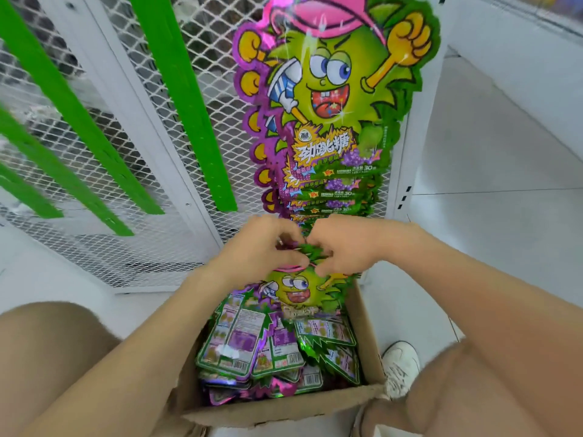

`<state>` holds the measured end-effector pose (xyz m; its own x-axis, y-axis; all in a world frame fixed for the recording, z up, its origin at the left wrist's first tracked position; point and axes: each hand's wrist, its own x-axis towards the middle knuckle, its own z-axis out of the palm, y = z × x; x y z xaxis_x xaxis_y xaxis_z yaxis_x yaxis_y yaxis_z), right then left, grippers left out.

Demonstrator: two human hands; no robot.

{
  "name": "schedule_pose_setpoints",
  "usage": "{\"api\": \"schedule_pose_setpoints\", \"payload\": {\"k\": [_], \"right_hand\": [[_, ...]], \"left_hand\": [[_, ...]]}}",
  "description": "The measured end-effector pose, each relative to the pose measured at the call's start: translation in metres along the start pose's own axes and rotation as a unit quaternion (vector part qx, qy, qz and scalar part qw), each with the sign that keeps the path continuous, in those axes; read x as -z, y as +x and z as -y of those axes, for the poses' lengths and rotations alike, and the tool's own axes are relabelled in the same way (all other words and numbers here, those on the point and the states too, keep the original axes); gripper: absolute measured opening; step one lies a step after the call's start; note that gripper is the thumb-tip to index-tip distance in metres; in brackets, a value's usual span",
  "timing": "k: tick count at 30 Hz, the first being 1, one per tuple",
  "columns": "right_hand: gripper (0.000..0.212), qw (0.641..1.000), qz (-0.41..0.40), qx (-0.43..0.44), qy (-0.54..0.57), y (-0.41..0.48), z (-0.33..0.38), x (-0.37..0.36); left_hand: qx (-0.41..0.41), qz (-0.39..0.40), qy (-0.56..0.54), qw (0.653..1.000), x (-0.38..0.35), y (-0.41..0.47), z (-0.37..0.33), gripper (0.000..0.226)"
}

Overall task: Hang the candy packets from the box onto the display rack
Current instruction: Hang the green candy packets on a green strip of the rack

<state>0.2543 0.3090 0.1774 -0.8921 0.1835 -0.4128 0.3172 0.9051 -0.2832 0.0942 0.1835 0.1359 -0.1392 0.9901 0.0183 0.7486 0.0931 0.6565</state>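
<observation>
Knees and bare forearms framed the cardboard box (284, 408) on the floor at the foot of the display rack (217, 86), with loose packets (239, 342) heaped inside. Above it the left hand (265, 247) and right hand (344, 244) met, fingers (291, 259) curled, pinching the top of one candy packet (303, 291). Hanging seemed the step in hand; next its top needed raising to a peg beneath the hung column of packets (334, 99), though no peg showed. Green strips (179, 99) and a white shoe (400, 364) stood clear.
</observation>
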Motion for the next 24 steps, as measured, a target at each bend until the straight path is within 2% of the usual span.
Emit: {"api": "schedule_pose_setpoints", "payload": {"k": [2,4,6,9,10,11,13,15,16,18,20,22,24], "right_hand": [[0.030,0.997,-0.064,0.007,0.048,-0.011,0.000,0.011],[0.025,0.986,-0.095,0.017,0.134,-0.024,-0.003,0.022],[0.029,0.970,-0.141,0.023,0.196,-0.036,-0.002,0.031],[0.002,0.943,-0.249,0.039,0.215,-0.047,0.008,0.045],[0.010,0.928,-0.287,0.033,0.235,-0.049,0.012,0.052],[0.015,0.904,-0.334,0.025,0.266,-0.054,0.017,0.061],[0.020,0.827,-0.452,-0.012,0.333,-0.067,0.025,0.082],[0.025,0.759,-0.547,-0.037,0.352,-0.079,0.029,0.107],[0.019,0.732,-0.579,-0.034,0.357,-0.082,0.029,0.120],[0.014,0.700,-0.633,-0.027,0.330,-0.087,0.033,0.145],[0.009,0.666,-0.686,-0.032,0.292,-0.089,0.037,0.168],[0.008,0.637,-0.721,-0.044,0.267,-0.091,0.039,0.187],[0.012,0.626,-0.736,-0.048,0.252,-0.091,0.038,0.201]], "left_hand": [[0.000,-0.054,-0.062,0.997,0.021,-0.006,-0.013,0.030],[-0.006,-0.077,-0.070,0.995,0.041,-0.011,-0.021,0.032],[-0.019,-0.076,-0.076,0.994,0.059,-0.016,-0.029,0.021],[-0.032,-0.095,-0.097,0.990,0.083,-0.020,-0.053,0.007],[-0.039,-0.113,-0.102,0.988,0.092,-0.020,-0.065,0.006],[-0.045,-0.139,-0.107,0.984,0.102,-0.019,-0.076,0.005],[-0.055,-0.212,-0.112,0.969,0.121,-0.014,-0.101,0.010],[-0.063,-0.299,-0.072,0.949,0.143,-0.006,-0.128,0.021],[-0.068,-0.330,-0.034,0.941,0.153,0.000,-0.143,0.031],[-0.077,-0.352,0.022,0.932,0.171,0.013,-0.170,0.055],[-0.074,-0.342,0.018,0.937,0.186,0.029,-0.192,0.066],[-0.057,-0.325,-0.021,0.944,0.198,0.045,-0.203,0.063],[-0.045,-0.308,-0.065,0.948,0.208,0.058,-0.206,0.049]]}}
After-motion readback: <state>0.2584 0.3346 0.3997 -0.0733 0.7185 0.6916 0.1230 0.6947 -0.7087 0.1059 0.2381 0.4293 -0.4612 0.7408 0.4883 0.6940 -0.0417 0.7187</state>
